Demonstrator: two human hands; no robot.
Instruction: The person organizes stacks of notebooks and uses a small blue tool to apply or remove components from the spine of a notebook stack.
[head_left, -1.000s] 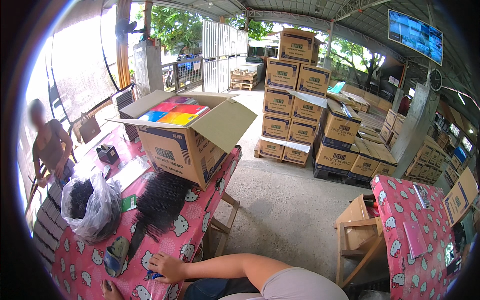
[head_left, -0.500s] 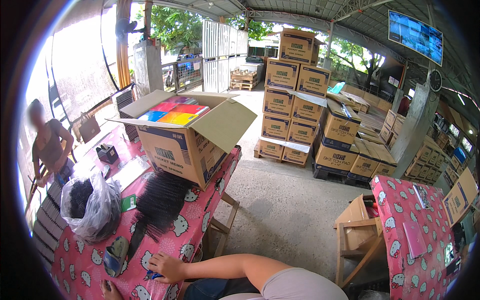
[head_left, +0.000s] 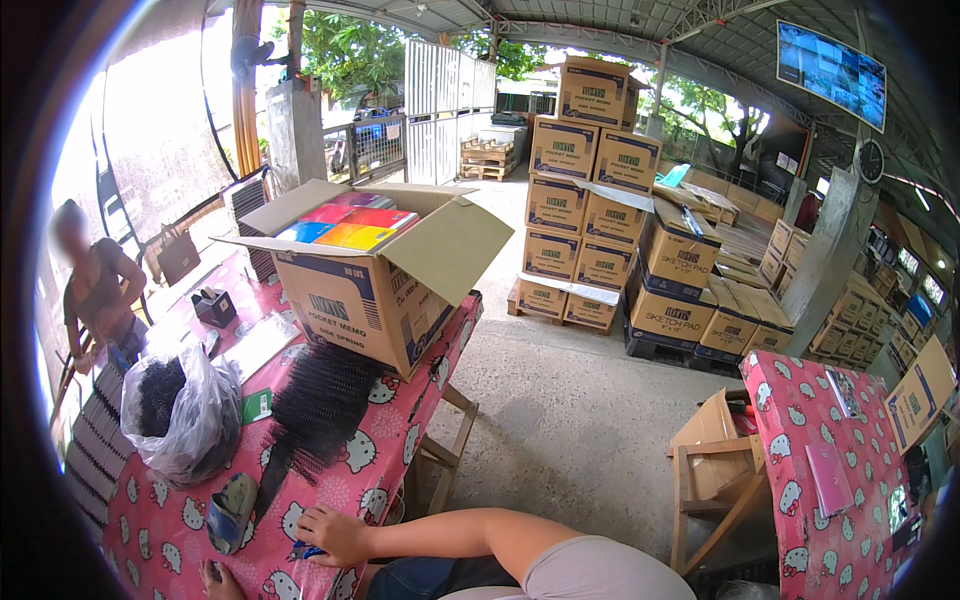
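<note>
My right hand (head_left: 335, 535) rests on the pink patterned tabletop near its front edge. Its fingers are closed over a small blue-handled tool (head_left: 309, 551), mostly covered by the palm. At the bottom edge, only part of my left hand (head_left: 222, 583) shows on the table; its fingers are largely cut off. Ahead of the hands sits a rounded blue-and-beige object (head_left: 232, 512). Beyond it spreads a heap of black spiral binding coils (head_left: 322, 410). A clear plastic bag (head_left: 205, 425) holding more black coils stands to the left.
An open carton (head_left: 345, 300) of colourful notepads occupies the table's far end. Rows of black-spined items (head_left: 95, 450) line the left edge, where a person (head_left: 100, 290) stands. Stacked cartons (head_left: 590, 210) rise beyond the aisle. Another pink-covered table (head_left: 820, 470) is at right.
The person at the far left has shifted an arm slightly. My hands and the things on the table stay where they were.
</note>
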